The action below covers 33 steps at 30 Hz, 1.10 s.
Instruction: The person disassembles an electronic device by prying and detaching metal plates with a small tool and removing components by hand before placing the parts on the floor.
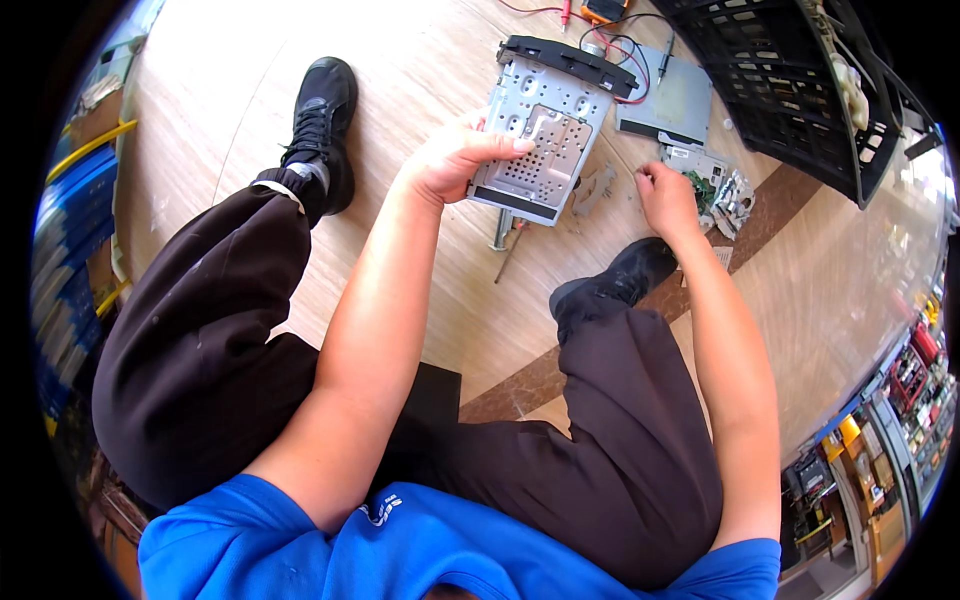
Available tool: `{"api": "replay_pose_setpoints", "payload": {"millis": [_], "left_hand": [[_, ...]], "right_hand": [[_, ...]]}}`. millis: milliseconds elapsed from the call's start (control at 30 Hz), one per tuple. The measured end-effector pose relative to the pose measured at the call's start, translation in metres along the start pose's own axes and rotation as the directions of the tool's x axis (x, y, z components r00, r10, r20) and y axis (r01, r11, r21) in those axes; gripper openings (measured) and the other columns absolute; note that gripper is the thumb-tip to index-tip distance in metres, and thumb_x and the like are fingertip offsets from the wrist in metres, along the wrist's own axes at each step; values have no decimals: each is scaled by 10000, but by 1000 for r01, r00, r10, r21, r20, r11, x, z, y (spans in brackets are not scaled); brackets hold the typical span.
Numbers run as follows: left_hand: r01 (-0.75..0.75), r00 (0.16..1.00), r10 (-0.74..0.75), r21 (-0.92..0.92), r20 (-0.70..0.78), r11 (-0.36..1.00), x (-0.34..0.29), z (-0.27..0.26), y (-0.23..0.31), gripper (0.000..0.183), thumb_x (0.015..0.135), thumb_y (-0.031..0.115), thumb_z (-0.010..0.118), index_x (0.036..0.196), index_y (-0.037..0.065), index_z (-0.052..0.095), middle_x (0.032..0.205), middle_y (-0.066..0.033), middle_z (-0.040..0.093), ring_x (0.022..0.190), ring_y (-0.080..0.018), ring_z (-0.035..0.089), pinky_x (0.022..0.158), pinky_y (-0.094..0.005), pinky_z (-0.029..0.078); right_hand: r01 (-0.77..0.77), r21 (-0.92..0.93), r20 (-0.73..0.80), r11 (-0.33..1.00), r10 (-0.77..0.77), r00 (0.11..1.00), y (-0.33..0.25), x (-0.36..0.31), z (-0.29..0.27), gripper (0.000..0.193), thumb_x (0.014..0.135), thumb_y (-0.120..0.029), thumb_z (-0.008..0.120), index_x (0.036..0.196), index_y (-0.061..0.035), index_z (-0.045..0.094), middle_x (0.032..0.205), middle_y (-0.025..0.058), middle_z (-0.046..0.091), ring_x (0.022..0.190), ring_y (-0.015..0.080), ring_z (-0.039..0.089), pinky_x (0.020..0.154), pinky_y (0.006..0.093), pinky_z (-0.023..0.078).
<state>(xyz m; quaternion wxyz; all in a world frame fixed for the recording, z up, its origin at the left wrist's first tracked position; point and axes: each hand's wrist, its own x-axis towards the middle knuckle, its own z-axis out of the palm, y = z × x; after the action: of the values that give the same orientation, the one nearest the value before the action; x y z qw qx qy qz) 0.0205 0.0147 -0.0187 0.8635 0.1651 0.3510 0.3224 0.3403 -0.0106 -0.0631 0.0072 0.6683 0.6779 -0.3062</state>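
Note:
My left hand (455,160) grips a silver metal chassis (545,125) by its left edge, thumb lying over the perforated plate. A black front panel (570,62) runs along the chassis's far end. My right hand (668,200) is closed low over the floor, fingertips pinched; whatever they hold, if anything, is too small to make out. Just right of it lies a pile of metal parts with a green circuit board (702,192). A pale curved bracket (596,190) rests between my hands. Below the chassis, a thin dark rod (510,252) lies on the floor.
A flat grey metal case (672,105) lies at the far right with red and black leads across it. An orange multimeter (603,10) is at the top edge. A black plastic crate (790,95) stands right. My shoes (325,115) flank the work.

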Motion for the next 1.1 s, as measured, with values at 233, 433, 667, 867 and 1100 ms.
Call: {"api": "replay_pose_setpoints", "payload": {"millis": [233,433,667,867,1100], "left_hand": [[10,1000,-9,-5,13,1000,1,-2,1,450,821,127,745,1218,-3,577,1061,-112,689,901,-204,689,799,-359,576],[-27,1000,27,9,-3,1000,2,-1,0,450,813,111,747,1213,-8,578,1063,-105,689,911,-188,685,816,-350,570],[-4,1000,4,-1,-2,1000,0,-1,1,489,804,135,761,1231,-2,567,1077,-93,680,933,-180,674,828,-344,564],[-10,1000,9,45,11,999,1,-1,1,508,808,175,762,1242,-6,567,1100,-92,675,955,-181,670,849,-341,554],[-8,1000,8,41,-11,999,0,0,2,534,813,179,760,1259,-24,548,1119,-109,665,961,-190,670,857,-354,557]], "right_hand": [[160,384,-35,910,-158,987,-80,8,-54,241,893,-219,626,991,-3,671,846,177,691,784,282,678,720,356,508],[240,489,-16,839,-266,964,-106,5,-71,181,896,-153,636,976,7,665,829,127,702,732,170,641,713,308,504],[261,499,29,826,-317,948,-110,2,-65,159,893,-136,642,959,6,666,815,124,698,735,168,652,698,305,507],[263,472,13,842,-305,952,-110,3,-66,153,884,-143,644,938,-1,667,782,130,684,711,181,650,669,316,504],[267,463,17,845,-309,951,-110,7,-70,191,874,-186,636,944,-13,676,757,150,676,674,254,653,655,356,507]]}}
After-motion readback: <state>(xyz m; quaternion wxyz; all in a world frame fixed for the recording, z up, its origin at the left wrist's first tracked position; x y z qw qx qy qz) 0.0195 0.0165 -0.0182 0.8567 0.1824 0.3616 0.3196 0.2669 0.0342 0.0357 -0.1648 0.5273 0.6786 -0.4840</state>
